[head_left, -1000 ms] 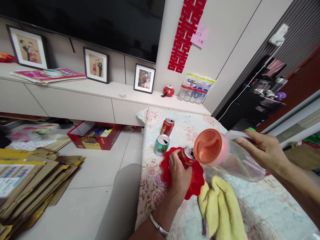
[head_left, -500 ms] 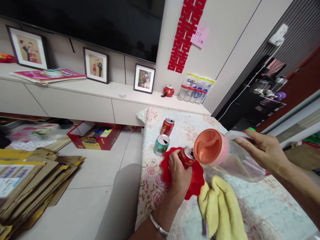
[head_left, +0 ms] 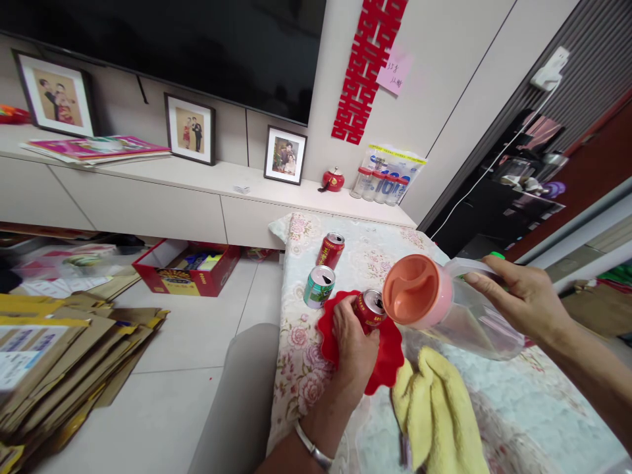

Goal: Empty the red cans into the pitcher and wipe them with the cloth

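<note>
My left hand (head_left: 356, 336) is wrapped round a red drink can (head_left: 371, 308) with an opened top, holding it over a red scalloped plate (head_left: 388, 362). In my right hand (head_left: 526, 293) is the handle of a clear plastic pitcher (head_left: 474, 322). The pitcher lies tilted on its side in the air, its orange lid (head_left: 412, 291) right beside the can's top. Whether liquid runs between them I cannot tell. A green can (head_left: 318, 287) and another red can (head_left: 330, 251), both opened, stand upright behind my left hand. A yellow towel (head_left: 439, 415) lies crumpled below the pitcher.
A flowered tablecloth (head_left: 306, 368) covers the table. Behind it runs a white cabinet (head_left: 162, 191) with photo frames, a small red pot (head_left: 333, 179) and several red-lidded jars (head_left: 379, 187). Flattened cardboard (head_left: 74, 362) and a red box (head_left: 185, 270) are on the floor at left.
</note>
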Action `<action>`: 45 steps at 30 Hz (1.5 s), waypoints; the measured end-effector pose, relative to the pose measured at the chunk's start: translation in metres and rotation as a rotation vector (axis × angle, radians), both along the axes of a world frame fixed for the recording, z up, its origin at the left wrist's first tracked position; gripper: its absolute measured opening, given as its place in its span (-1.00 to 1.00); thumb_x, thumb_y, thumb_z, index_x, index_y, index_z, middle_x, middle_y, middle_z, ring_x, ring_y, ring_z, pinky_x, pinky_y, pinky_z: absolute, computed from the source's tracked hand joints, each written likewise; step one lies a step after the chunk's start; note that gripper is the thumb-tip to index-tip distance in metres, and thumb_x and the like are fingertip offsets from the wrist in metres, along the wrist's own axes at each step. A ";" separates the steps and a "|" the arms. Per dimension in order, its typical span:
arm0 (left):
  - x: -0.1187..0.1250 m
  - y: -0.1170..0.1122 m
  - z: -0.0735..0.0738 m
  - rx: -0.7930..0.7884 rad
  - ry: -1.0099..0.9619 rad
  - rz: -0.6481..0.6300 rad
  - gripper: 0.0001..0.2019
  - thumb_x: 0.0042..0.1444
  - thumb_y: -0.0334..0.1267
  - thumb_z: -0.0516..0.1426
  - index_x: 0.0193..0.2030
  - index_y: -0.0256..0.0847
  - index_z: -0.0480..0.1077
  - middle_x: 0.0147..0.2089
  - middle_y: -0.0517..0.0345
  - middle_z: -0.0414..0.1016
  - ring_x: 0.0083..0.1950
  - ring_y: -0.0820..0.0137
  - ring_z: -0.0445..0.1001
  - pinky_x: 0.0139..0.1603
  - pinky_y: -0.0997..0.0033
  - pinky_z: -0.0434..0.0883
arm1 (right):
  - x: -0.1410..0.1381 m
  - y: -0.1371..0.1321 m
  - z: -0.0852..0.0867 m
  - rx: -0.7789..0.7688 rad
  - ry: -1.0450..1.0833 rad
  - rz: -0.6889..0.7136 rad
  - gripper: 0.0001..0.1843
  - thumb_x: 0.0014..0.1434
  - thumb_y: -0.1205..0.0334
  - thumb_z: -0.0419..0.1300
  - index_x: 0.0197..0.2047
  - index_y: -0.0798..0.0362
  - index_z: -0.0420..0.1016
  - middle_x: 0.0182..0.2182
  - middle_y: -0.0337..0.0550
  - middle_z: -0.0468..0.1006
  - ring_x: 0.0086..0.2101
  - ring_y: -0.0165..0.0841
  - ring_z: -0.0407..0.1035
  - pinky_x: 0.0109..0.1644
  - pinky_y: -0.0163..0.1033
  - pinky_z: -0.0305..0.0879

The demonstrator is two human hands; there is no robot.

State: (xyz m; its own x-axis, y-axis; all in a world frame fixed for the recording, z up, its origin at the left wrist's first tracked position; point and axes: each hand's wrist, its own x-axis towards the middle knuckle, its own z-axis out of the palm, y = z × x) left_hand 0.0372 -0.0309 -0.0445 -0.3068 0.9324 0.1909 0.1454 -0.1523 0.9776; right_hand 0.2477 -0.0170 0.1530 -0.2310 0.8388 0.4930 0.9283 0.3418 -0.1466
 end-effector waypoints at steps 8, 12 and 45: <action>0.000 0.002 0.000 -0.004 -0.004 -0.008 -0.31 -0.17 -0.71 0.26 0.09 -0.11 0.27 0.11 -0.01 0.44 0.23 0.03 0.44 0.28 -0.09 0.39 | 0.000 -0.002 0.000 -0.001 -0.004 0.006 -0.39 0.29 -0.41 0.08 -0.51 -0.09 0.22 -0.65 -0.31 0.14 -0.61 -0.37 0.11 -0.56 -0.23 0.06; 0.000 0.001 0.000 -0.004 -0.009 -0.009 -0.32 -0.16 -0.71 0.26 0.09 -0.10 0.26 0.11 0.01 0.43 0.23 0.04 0.44 0.28 -0.09 0.39 | 0.000 -0.003 -0.001 -0.002 0.004 0.007 -0.43 0.29 -0.36 0.10 -0.50 -0.10 0.20 -0.64 -0.30 0.14 -0.61 -0.35 0.11 -0.55 -0.20 0.05; 0.001 0.001 -0.001 0.005 -0.014 -0.006 -0.31 -0.16 -0.71 0.25 0.09 -0.10 0.25 0.10 0.00 0.42 0.22 0.04 0.43 0.28 -0.08 0.39 | -0.004 -0.003 0.000 -0.009 0.030 0.007 -0.43 0.28 -0.39 0.10 -0.49 -0.11 0.24 -0.63 -0.26 0.14 -0.60 -0.32 0.11 -0.54 -0.16 0.05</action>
